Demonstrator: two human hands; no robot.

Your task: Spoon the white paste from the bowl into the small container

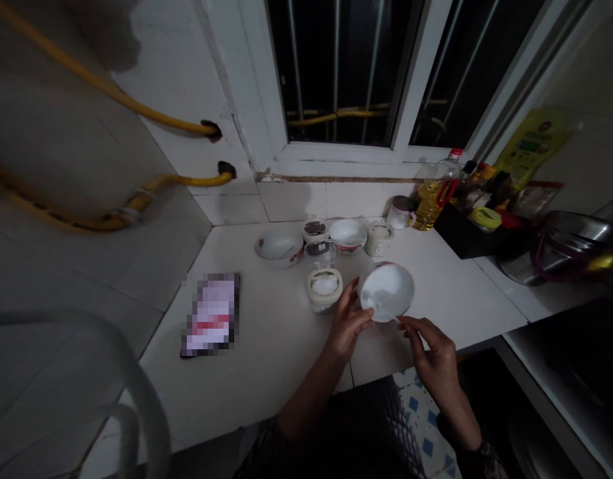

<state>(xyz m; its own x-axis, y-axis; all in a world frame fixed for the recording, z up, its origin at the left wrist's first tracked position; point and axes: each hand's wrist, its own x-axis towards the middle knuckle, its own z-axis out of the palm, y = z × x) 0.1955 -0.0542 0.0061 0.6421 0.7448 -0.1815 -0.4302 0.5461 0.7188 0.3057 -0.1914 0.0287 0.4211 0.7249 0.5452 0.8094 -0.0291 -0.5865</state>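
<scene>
My left hand [347,324] is closed on the side of a white bowl [387,291], its thumb on the near rim. The bowl is tilted towards me, and its inside is pale. At the bowl's near edge, my right hand [433,346] pinches the end of a thin, pale spoon [393,319]; the spoon's other end is hard to make out. Just left of the bowl stands an uncovered square jar [324,286] with white contents. Its clear lid [321,251] seems raised behind it.
Behind are two more bowls [279,249] [348,235], a dark-topped jar [315,229] and a pale jar [381,239]. An oil bottle [429,203], a black box [463,233] of condiments and a steel pot [560,249] stand right. A blurred phone [211,316] lies left on the counter [271,339].
</scene>
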